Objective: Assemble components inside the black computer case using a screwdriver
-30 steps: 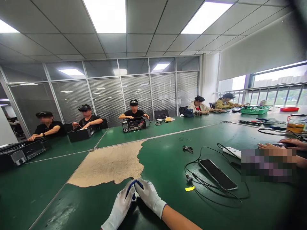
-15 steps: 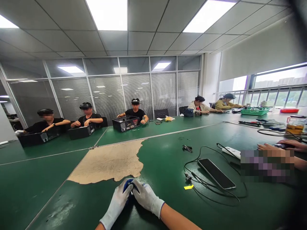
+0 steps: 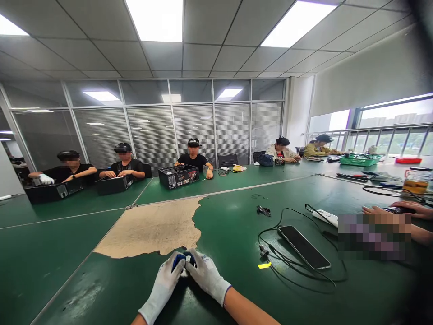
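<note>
Both of my hands wear white knitted gloves and meet low in the middle of the head view, over the green table (image 3: 237,293). My left hand (image 3: 166,274) is closed, its thumb and fingers curled in against a small dark-blue and whitish thing (image 3: 185,271) between the hands. From the other side my right hand (image 3: 204,273) is closed on the same spot, thumb bent inward. Fingers cover most of the thing, so its kind cannot be made out. Just beyond the fingertips lies a bare tan patch (image 3: 152,230) where the green covering is torn away.
A phone (image 3: 303,247) lies to the right among black cables (image 3: 287,259) with a yellow tag (image 3: 264,266). Another person's hands (image 3: 385,214) are at the right edge, near a jar (image 3: 416,180). Across the table, several people sit, some at black computer cases (image 3: 178,176).
My hands stay together, with the fingers turned slightly and a whitish part showing between them. Across the table, the far-left person's gloved hand has risen onto the case. The view has shifted slightly.
</note>
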The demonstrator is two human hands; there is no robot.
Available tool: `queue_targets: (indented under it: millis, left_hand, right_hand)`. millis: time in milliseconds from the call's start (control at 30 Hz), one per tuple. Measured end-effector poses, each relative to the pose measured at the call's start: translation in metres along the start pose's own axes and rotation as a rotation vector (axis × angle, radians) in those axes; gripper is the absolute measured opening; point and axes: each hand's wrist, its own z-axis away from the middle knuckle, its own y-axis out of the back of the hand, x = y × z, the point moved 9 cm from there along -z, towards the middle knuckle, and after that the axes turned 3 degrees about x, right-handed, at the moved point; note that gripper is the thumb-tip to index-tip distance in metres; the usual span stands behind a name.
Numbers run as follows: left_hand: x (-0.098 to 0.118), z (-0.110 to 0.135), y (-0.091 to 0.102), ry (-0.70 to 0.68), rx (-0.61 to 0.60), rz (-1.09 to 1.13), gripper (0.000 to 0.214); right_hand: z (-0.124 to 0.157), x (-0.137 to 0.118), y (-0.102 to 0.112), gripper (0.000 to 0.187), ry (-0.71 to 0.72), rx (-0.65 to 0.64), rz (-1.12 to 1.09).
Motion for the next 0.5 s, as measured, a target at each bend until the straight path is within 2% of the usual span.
queue_targets:
  millis: [167,233,300,367,400,500]
  left_hand:
    - [0.004,-0.002,-0.005,0.175,-0.129,0.08,0.035]
    - [0.01,-0.001,-0.003,0.258,-0.159,0.091,0.038]
    - [0.018,-0.009,0.006,0.281,-0.148,0.027,0.041]
    - [0.023,-0.036,0.017,0.242,-0.116,-0.07,0.046]
    - [0.023,-0.057,0.024,0.209,-0.093,-0.107,0.049]
    - [0.005,-0.143,0.037,0.113,-0.11,-0.23,0.069]
  right_hand:
    - [-0.003,-0.001,0.002,0.016,-0.084,-0.009,-0.176]
    - [-0.003,0.003,0.002,0.014,-0.095,0.001,-0.176]
    - [-0.005,0.012,0.004,0.013,-0.07,0.036,-0.125]
    - [-0.011,0.022,0.013,0.015,-0.001,0.104,-0.041]
    - [-0.017,0.025,0.02,0.015,0.05,0.145,0.012]
    - [-0.044,0.027,0.052,0.015,0.192,0.263,0.213]
